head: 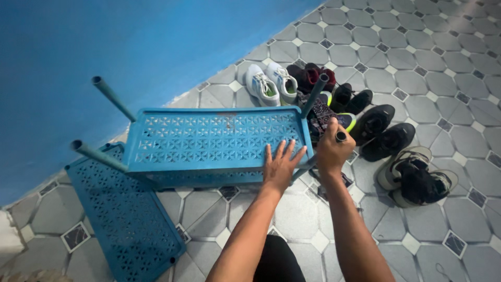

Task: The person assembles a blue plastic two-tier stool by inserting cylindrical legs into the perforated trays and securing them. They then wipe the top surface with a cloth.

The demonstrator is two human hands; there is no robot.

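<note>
Left hand (280, 166) lies flat, fingers spread, on the near edge of the blue perforated shelf (209, 138), which stands on the tiled floor (417, 62) by the blue wall. Right hand (333, 151) is clamped on the shelf's near-right pole (340, 137) (fist closed). Second shelf panel (122, 219) lies left; shoes (376, 122) sit behind.

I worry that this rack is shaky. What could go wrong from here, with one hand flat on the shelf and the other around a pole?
1. The right hand grips one pole at a corner of the blue shelf; the other poles stand untouched and may slip.
2. The left hand presses near the shelf's edge, which could tip it.
3. The shoes lie close and could be struck.
</note>
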